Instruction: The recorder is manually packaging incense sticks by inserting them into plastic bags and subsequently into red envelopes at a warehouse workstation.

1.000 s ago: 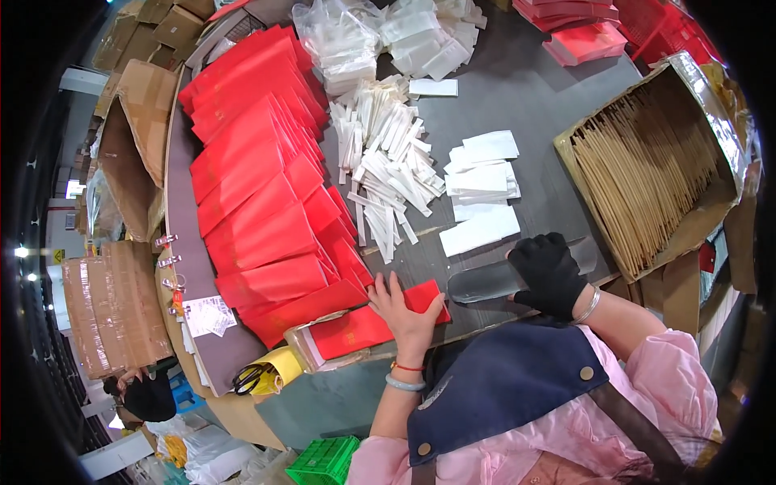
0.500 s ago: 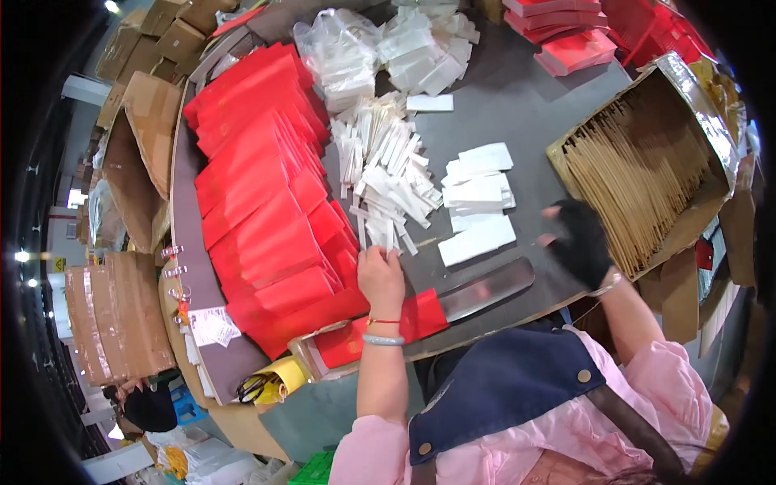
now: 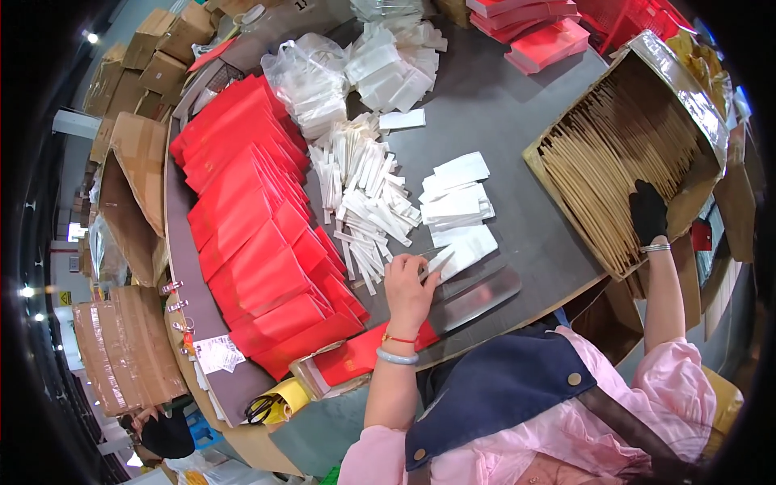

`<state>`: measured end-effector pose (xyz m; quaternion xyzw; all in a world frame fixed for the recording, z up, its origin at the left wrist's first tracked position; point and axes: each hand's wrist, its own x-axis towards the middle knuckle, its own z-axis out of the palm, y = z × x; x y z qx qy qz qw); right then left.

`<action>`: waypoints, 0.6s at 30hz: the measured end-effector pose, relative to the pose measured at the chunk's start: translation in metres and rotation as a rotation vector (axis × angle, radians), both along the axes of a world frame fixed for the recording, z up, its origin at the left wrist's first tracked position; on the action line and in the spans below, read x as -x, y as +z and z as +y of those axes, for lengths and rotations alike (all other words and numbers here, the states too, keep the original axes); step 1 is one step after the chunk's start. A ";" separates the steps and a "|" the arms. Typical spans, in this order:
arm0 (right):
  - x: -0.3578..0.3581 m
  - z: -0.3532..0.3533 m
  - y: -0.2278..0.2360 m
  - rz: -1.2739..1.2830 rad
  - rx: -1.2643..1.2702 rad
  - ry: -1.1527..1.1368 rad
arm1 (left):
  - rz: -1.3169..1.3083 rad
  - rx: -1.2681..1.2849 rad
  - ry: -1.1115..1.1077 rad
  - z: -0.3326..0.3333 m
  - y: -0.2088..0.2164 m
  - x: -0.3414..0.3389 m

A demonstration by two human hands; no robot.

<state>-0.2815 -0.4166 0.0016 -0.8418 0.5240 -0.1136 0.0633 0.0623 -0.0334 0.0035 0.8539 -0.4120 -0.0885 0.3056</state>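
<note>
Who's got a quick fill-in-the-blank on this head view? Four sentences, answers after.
1. The right hand wears a glove coloured ____.
2. That hand is at an open box made of ____.
3. The left hand is ungloved, and the cord at its wrist is coloured ____.
4. In the picture, the narrow white strips lie to the ____ of the stacked white slips.

Missing words: black; cardboard; red; left.

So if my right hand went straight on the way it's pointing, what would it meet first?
Most likely the thin brown pieces packed in the open cardboard carton, right at your black-gloved right hand; depth is unclear, so I can't tell whether your fingertips are touching them.
</note>
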 end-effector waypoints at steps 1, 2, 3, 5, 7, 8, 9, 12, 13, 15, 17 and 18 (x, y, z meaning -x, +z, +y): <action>0.002 -0.001 -0.004 0.000 -0.002 -0.004 | 0.027 0.011 0.000 0.000 0.000 0.000; 0.004 -0.002 -0.008 -0.012 0.028 -0.051 | 0.053 0.023 0.000 0.000 -0.001 0.000; 0.006 -0.003 -0.010 -0.024 0.058 -0.098 | 0.053 0.022 -0.003 0.000 -0.001 -0.001; 0.011 -0.006 -0.012 -0.031 0.085 -0.103 | 0.016 -0.019 -0.051 0.000 0.000 -0.002; 0.009 -0.003 -0.009 -0.041 0.110 -0.104 | 0.086 0.005 -0.028 0.003 0.002 0.000; 0.002 0.003 -0.002 -0.041 0.107 -0.137 | 0.158 0.029 -0.006 0.001 0.006 0.001; -0.003 0.008 0.005 -0.040 0.104 -0.169 | 0.160 0.028 -0.005 0.004 0.014 0.002; 0.004 0.015 0.030 -0.128 0.290 -0.102 | 0.743 0.086 0.005 0.012 0.049 0.008; 0.004 0.022 0.034 -0.126 0.290 -0.104 | 0.744 0.085 0.004 0.016 0.047 0.015; -0.001 0.046 0.042 -0.197 0.241 0.175 | 0.435 -0.053 -0.186 0.022 0.037 0.034; -0.042 0.091 0.071 -0.251 -0.015 0.273 | 0.206 -0.061 -0.289 0.029 0.022 0.042; -0.041 0.098 0.057 -0.480 -0.108 0.350 | 0.139 -0.023 -0.252 0.028 0.022 0.045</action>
